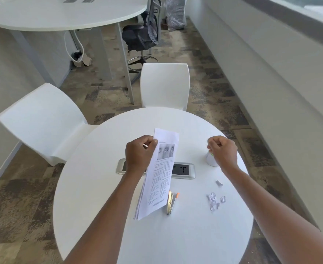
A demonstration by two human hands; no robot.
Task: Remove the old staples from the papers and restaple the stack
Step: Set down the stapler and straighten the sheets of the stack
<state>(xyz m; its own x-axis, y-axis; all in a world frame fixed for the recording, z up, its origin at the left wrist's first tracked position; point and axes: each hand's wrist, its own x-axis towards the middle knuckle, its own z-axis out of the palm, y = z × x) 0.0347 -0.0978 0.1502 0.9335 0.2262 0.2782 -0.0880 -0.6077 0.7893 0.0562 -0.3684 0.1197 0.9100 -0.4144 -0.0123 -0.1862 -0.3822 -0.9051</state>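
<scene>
- Metal stapler (171, 202) lies on the white desk (175, 235) close to me, just beside the low end of the papers (159, 174); torn scraps (214, 201) lie to its right.
- My left hand (139, 154) pinches the stack near its top edge and holds it above the desk.
- My right hand (223, 149) is curled over a small white cup (211, 161); if it pinches a staple, I cannot tell.
- I think I should drop any staple into the cup, then check the corner again before restapling.

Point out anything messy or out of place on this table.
Torn paper scraps lie scattered on the round table, right of the stapler, which lies on its side. Nothing else stands out.
</scene>
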